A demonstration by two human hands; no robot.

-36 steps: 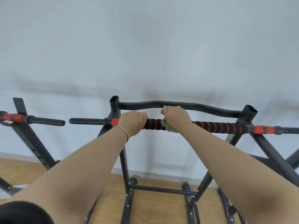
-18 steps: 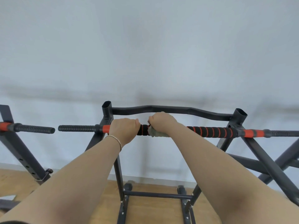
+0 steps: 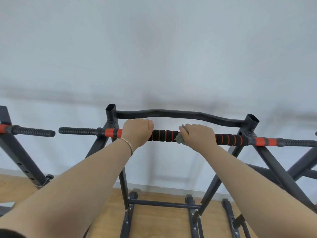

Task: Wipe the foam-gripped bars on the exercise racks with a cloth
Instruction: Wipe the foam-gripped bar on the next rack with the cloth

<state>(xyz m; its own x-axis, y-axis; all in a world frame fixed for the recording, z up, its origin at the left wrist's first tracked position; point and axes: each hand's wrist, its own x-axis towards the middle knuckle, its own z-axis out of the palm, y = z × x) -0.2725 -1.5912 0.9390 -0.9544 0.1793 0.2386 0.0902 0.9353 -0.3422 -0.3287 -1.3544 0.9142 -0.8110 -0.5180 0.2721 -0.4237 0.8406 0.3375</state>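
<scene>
Your left hand (image 3: 137, 132) is clenched over the foam-gripped bar (image 3: 163, 135) near its left end, knuckles up, just beside the plain orange sleeve, with a thin bracelet (image 3: 127, 146) on that wrist. Your right hand (image 3: 197, 135) is curled over the same bar further right, grasping the cloth (image 3: 179, 139) against the foam. A crumpled grey-green edge of the cloth sticks out from under the thumb side of that hand, and the rest is hidden by your fingers. Between your two hands a stretch of black foam with orange rings is bare, and more ringed foam shows to the right of your right hand. The bar runs level across the black rack (image 3: 123, 182), just below and in front of its curved crossbar (image 3: 180, 114). A second rack (image 3: 22, 162) stands to the left, its ribbed handle (image 3: 34, 131) pointing toward this bar's left tip without touching it. The racks stand on a wooden floor (image 3: 159, 222) against a pale wall (image 3: 154, 48).
</scene>
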